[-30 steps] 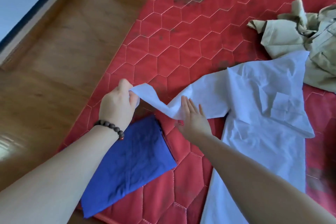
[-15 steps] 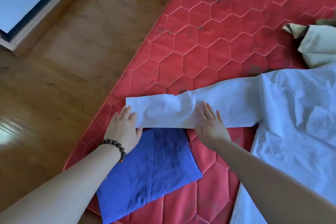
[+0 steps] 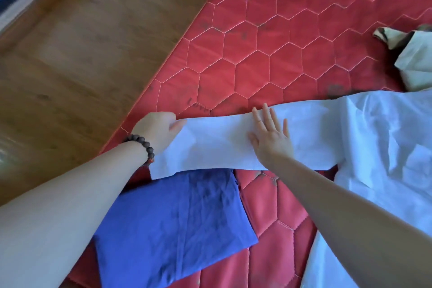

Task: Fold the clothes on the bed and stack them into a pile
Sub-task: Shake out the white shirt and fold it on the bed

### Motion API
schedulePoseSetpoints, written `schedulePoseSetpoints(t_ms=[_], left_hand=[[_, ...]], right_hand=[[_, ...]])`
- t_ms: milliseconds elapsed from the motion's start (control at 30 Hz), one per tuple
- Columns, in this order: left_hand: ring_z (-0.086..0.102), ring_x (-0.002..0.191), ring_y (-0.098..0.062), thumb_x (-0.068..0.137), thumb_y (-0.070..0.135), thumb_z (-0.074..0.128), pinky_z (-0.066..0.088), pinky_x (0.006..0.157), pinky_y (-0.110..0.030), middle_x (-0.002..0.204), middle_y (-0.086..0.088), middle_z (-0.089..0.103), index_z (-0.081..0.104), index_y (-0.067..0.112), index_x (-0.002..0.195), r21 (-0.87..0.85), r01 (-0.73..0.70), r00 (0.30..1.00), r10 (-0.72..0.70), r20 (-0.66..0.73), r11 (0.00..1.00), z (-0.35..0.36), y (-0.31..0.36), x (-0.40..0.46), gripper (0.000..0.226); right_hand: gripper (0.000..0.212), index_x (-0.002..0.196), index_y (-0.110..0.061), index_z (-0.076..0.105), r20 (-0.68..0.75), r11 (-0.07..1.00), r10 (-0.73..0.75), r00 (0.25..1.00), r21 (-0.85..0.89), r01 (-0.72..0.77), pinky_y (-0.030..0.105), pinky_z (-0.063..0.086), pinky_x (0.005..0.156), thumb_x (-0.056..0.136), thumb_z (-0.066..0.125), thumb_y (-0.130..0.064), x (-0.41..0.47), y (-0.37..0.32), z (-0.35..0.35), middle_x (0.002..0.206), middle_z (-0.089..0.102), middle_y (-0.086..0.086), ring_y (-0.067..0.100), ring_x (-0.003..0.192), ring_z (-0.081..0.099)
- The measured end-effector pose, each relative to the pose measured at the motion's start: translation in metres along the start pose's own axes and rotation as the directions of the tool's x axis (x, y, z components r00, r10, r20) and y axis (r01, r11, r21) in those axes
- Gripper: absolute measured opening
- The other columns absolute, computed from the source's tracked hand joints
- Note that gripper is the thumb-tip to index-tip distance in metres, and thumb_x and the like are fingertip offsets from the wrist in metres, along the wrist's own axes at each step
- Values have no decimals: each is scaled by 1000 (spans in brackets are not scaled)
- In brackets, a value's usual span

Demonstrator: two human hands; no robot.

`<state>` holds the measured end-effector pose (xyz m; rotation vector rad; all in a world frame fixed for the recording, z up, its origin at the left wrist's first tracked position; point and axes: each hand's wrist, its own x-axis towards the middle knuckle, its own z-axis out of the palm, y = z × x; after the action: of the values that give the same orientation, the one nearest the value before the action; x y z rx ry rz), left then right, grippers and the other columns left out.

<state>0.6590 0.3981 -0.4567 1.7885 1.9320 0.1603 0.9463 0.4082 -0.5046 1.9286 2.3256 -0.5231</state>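
White shirt (image 3: 378, 147) lies spread on the red bed (image 3: 257, 58), with one long sleeve (image 3: 222, 145) stretched out flat between the two hands. Left hand (image 3: 159, 130) pinches the sleeve's end. Right hand (image 3: 271, 135) lies flat on the sleeve's middle, fingers straight and spread. Just below the hands sits a folded blue cloth (image 3: 173, 224), under the sleeve's edge. Far past the right hand is a crumpled tan cloth (image 3: 413, 63). A bead bracelet (image 3: 142, 145) circles the left wrist.
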Motion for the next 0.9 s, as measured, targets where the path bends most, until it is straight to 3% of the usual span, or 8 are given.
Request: schedulePoseSetpoints(t_ms=[67,133,233,367,433,533,767,900], left_hand=[[29,48,-25,93,40,54,23,47,-35,48,-4,28,27,12,54,-50,5,999,-7,-37,999,-16,-4,-4,54],[40,49,-23,93,43,54,27,48,-32,51,-3,41,39,11,57,127,53,999,-53,1,990,-23,-4,-10,51],[58,92,-30,95,45,49,42,73,-37,97,-9,62,61,11,96,460,123,992,-113,-51,879,-12,10,-16,36],[42,128,-33,95,20,50,32,103,-44,137,-16,48,56,2,125,184,-108,989,124,-77,977,28,66,-17,35],[24,145,-29,98,17,43,20,116,-40,155,-15,29,39,2,143,101,-233,972,235,-6,967,59,98,-18,48],[-4,150,-23,103,37,28,4,121,-42,164,-5,1,6,13,155,138,-153,984,138,112,979,98,119,-26,61],[-23,145,-35,92,63,12,-4,112,-65,158,-9,-28,-25,29,148,362,25,998,-45,47,932,132,110,-38,76],[-25,144,-36,91,64,10,-3,112,-66,158,-12,-28,-31,29,144,406,47,994,-83,73,913,131,114,-38,76]], right_hand=[[63,155,-21,8,-101,1000,6,995,7,-5,46,0,121,100,34,-40,-5,-1,0,163,1,3,19,150,-2],[65,155,-18,11,-117,1000,11,993,3,-11,46,-1,121,99,34,-42,-10,-2,4,163,3,3,19,150,0],[69,156,-20,2,-24,997,62,998,-41,-63,47,-7,120,98,26,-51,-14,-4,17,163,-9,0,17,150,-8],[71,155,-18,0,-71,1000,14,997,0,-14,47,-11,119,97,21,-53,-13,-22,25,162,-9,-1,15,149,-9],[70,155,-17,-2,-21,994,-102,995,-37,101,49,-8,119,95,17,-50,-12,-30,29,162,-11,-1,14,148,-16],[74,154,-18,-7,23,985,-137,990,-107,138,50,-9,119,90,11,-50,-14,-17,31,160,-17,-2,16,148,-17],[81,154,-22,-7,-92,978,208,974,1,-209,37,-18,116,89,7,-68,-22,94,10,161,-14,-6,11,148,-15],[84,154,-23,-10,-50,912,399,916,127,-390,37,-3,119,90,17,-70,-21,109,7,162,-14,4,18,149,-12]])
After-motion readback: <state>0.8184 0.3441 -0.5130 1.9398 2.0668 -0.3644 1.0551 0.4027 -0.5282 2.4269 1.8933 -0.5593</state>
